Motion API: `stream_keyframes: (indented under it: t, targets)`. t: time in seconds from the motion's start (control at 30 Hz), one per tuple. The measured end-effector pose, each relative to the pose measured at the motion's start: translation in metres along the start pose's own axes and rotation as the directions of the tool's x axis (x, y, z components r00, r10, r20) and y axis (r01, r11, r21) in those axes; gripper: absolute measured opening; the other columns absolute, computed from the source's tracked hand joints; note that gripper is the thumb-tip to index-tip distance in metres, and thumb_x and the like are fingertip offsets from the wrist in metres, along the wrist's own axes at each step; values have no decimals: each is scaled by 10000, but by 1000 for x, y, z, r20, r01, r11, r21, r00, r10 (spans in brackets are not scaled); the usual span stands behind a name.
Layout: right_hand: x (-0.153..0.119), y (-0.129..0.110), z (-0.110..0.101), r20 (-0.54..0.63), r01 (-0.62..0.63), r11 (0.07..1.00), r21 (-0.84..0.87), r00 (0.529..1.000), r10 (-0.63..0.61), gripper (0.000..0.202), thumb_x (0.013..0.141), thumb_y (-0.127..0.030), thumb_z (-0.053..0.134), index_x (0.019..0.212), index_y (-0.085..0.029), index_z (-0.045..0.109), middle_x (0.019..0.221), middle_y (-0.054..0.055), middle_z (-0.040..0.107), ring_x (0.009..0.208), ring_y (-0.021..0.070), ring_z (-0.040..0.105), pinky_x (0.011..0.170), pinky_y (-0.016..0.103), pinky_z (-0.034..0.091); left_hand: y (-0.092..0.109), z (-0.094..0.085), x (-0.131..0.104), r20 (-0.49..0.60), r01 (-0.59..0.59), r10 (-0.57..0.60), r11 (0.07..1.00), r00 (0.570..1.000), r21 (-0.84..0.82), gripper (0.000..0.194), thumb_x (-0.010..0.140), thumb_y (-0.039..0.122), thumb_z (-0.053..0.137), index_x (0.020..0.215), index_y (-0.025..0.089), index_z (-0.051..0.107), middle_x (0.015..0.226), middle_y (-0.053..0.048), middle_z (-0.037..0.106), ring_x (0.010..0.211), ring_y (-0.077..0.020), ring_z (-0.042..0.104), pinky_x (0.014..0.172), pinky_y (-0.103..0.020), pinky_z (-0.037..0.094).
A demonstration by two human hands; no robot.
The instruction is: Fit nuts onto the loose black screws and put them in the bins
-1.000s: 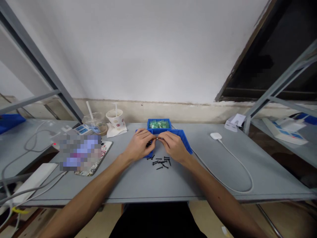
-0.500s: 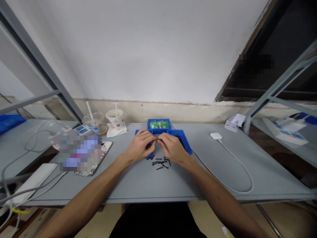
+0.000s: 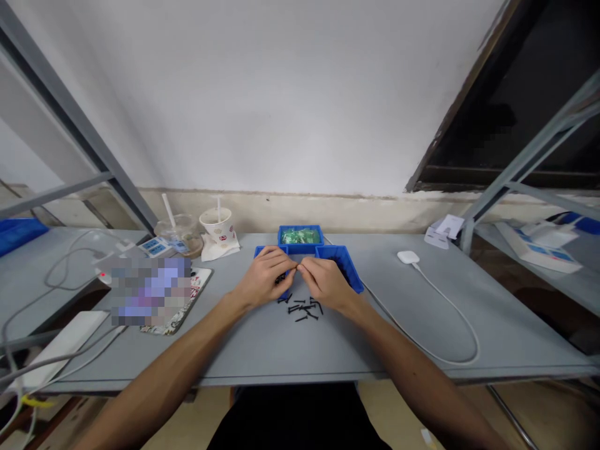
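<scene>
My left hand [image 3: 266,279] and my right hand [image 3: 327,285] meet fingertip to fingertip over the desk's middle, both closed in a pinch. Whatever lies between the fingertips is too small to make out. Beneath them, several black screws [image 3: 305,309] lie loose on the grey desk. Behind my left hand sits a blue bin [image 3: 259,249], mostly covered, with small dark pieces inside. Another blue bin [image 3: 355,279] stands behind my right hand, its contents dark and partly hidden. Farther back, a third blue bin [image 3: 300,249] holds green packets [image 3: 300,236].
At the left are a patterned tablet-like slab [image 3: 199,284], a paper cup [image 3: 218,228] with a straw, a clear plastic cup [image 3: 187,240] and a power strip [image 3: 156,246]. A white charger [image 3: 408,257] with its cable [image 3: 450,299] lies at the right. Metal frame posts [image 3: 469,234] flank the desk.
Both hands stay in nearly the same place, fingertips still together, with only slight finger movement. The screws and bins have not moved.
</scene>
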State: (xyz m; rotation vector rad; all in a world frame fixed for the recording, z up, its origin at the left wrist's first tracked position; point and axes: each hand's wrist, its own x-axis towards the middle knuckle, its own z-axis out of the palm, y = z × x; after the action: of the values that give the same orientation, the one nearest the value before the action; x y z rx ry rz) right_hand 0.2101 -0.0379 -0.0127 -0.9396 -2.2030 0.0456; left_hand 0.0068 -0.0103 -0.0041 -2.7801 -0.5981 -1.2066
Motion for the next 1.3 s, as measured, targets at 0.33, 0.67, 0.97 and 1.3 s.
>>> stream_keyframes:
  t: [0.33, 0.67, 0.97, 1.3]
  targets:
    - [-1, 0, 2, -3, -95, 994, -62, 995, 95, 374, 1083, -293, 366, 769, -195, 545, 670, 4, 602, 597, 135, 517, 613, 283, 309, 1, -1, 2, 50, 30, -32, 999, 998, 39, 167, 976, 187, 495, 923, 182, 654, 827, -47, 710, 827, -186, 631, 905, -392, 475]
    - [0, 6, -1, 44, -8, 995, -96, 999, 12, 240, 1087, -256, 386, 1035, -181, 608, 933, 64, 719, 808, 179, 651, 733, 282, 413, -1, -1, 1, 59, 89, -94, 992, 994, 84, 177, 985, 204, 498, 930, 183, 664, 855, -47, 722, 820, -189, 634, 887, -403, 463]
    - [-3, 3, 8, 25, -97, 990, -99, 995, 100, 395, 1087, -302, 353, 749, -200, 531, 597, -11, 578, 514, 129, 488, 566, 291, 253, -3, 3, -2, 59, 31, -32, 999, 998, 15, 113, 947, 171, 538, 914, 189, 646, 872, -47, 715, 843, -183, 626, 891, -378, 476]
    - [1, 0, 4, 22, -37, 994, -103, 999, 40, 198, 1082, -247, 396, 1096, -184, 583, 944, 67, 731, 826, 192, 672, 728, 293, 424, -10, -3, 0, 62, 82, -87, 994, 994, 71, 148, 973, 201, 516, 951, 181, 661, 839, -48, 704, 823, -187, 630, 870, -390, 474]
